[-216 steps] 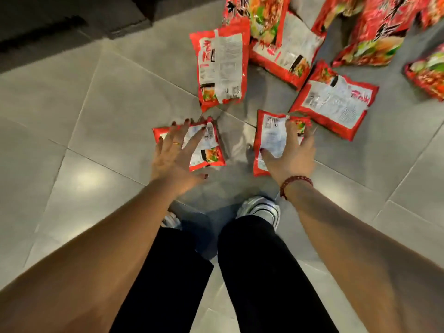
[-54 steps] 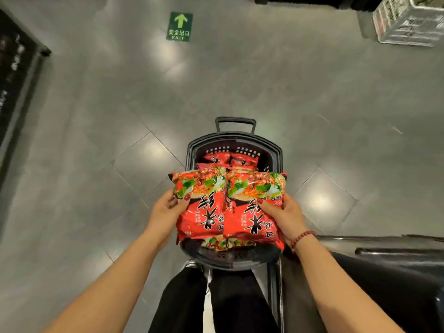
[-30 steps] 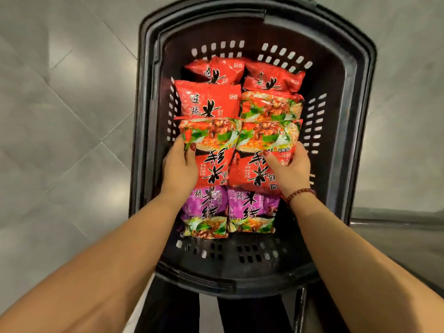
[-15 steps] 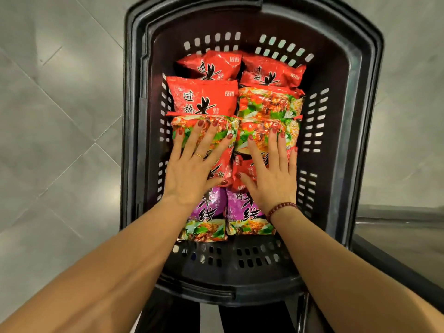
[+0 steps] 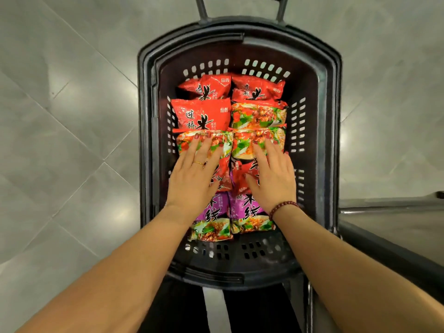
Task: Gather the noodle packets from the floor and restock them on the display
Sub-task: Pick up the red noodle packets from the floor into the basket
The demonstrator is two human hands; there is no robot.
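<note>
A black plastic basket [image 5: 322, 131] stands on the floor below me, filled with two columns of noodle packets. My left hand [image 5: 193, 177] lies flat with straight fingers on a red packet [image 5: 224, 150] in the left column. My right hand [image 5: 272, 175] presses flat on the red packet [image 5: 242, 146] beside it. Further red packets [image 5: 201, 115] lie toward the far end. Purple packets [image 5: 242, 212] stick out under my wrists at the near end.
The basket's pull handle [image 5: 240, 6] rises at its far end. Grey glossy floor tiles [image 5: 72, 116] surround it. A dark metal ledge [image 5: 394, 227] runs along the right. My dark trouser legs [image 5: 240, 311] show below the basket.
Seconds ago I picked two packets off the floor and carried them over the basket. Since half a second ago my hands stay flat on them; the view has pulled back slightly.
</note>
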